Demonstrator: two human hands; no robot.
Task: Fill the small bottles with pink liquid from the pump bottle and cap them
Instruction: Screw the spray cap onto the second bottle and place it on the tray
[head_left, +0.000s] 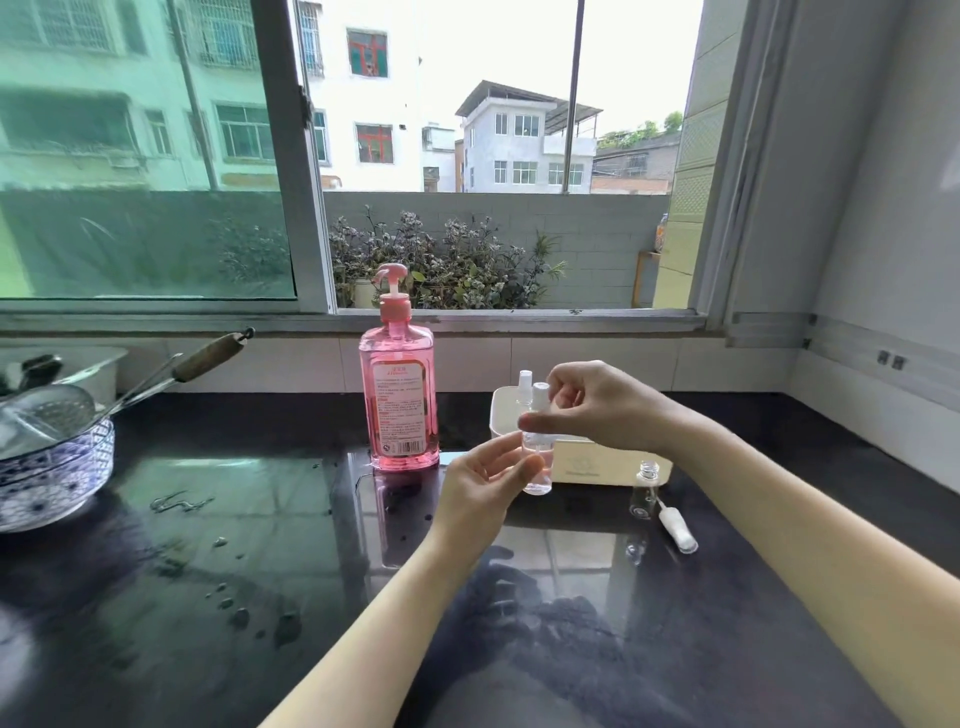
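Clear plastic forms the small bottle (537, 467), held upright between both hands above the dark counter (249, 519). The left hand (483, 483) grips the bottle body from the side, thumb and fingers curled round it. The right hand (597, 402) pinches the white cap (540, 392) at the bottle neck with curled fingers. A faint pink tint shows low in the bottle. The pump bottle (399, 410), holding pink liquid, stands upright left of the left hand, apart from it. A white box (602, 462) sits just behind the hands, with a second capped bottle (524, 384) upright inside. Right of the hands, an uncapped bottle (645, 491) stands on the counter, and a loose spray cap (678, 530) lies just beside it.
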